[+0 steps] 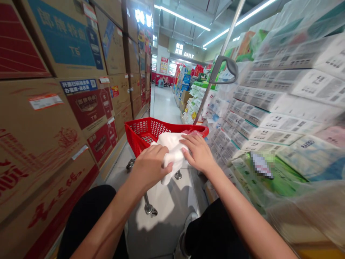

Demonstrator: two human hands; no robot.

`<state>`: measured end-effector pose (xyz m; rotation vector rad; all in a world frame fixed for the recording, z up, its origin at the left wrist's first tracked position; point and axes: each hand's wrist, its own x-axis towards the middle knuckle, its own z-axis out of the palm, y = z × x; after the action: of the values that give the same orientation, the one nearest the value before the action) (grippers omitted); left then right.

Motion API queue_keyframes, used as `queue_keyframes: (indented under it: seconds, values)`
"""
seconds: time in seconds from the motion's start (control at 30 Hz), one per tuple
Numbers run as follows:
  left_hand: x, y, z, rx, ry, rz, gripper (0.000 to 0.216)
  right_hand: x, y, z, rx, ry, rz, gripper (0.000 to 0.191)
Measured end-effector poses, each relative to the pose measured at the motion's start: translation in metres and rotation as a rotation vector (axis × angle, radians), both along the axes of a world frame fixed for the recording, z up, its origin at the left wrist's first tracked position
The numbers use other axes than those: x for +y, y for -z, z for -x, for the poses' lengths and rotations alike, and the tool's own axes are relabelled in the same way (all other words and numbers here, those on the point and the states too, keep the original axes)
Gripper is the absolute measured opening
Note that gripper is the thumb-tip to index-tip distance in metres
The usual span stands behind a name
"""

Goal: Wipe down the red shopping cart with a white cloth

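Both hands working a white plastic bag at the near rim of a red shopping basket.

The left hand [151, 166] is closed on the white bag [172, 153]; the right hand [198, 153] lies flat on it, fingers extended. The bag hangs half over the rim of the basket [140, 135], not yet inside. Cartons [40, 126] at 9 o'clock, tissue packs [283, 108] at 3 o'clock.

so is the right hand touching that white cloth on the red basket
Touching. The head view shows the right hand lying flat on the white cloth at the red basket rim, no gap visible. The left hand grips the cloth's lower part.
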<state>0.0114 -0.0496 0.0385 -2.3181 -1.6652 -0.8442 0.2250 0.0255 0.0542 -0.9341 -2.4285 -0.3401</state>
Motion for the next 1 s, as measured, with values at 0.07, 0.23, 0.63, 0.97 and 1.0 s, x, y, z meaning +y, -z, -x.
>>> queue_keyframes:
  seconds: [0.07,0.23,0.63,0.97,1.0]
  values:
    - [-0.009,-0.006,0.01,0.033,-0.028,0.005,0.02,-0.008,-0.001,0.003,-0.005,-0.012,0.005,0.041]
    - [-0.027,-0.014,0.028,0.072,-0.098,-0.032,0.02,-0.027,-0.002,0.019,-0.02,-0.051,0.016,0.046]
    - [-0.042,-0.011,0.026,0.087,-0.086,-0.031,0.037,-0.036,0.002,0.015,0.536,0.01,0.264,0.024]
    - [-0.048,-0.016,0.015,0.122,-0.114,-0.034,0.031,-0.03,-0.032,0.015,1.134,-0.241,1.065,0.044]
    - [-0.049,-0.016,0.015,0.126,-0.12,-0.031,0.031,-0.024,-0.036,0.012,1.157,-0.252,1.08,0.044]
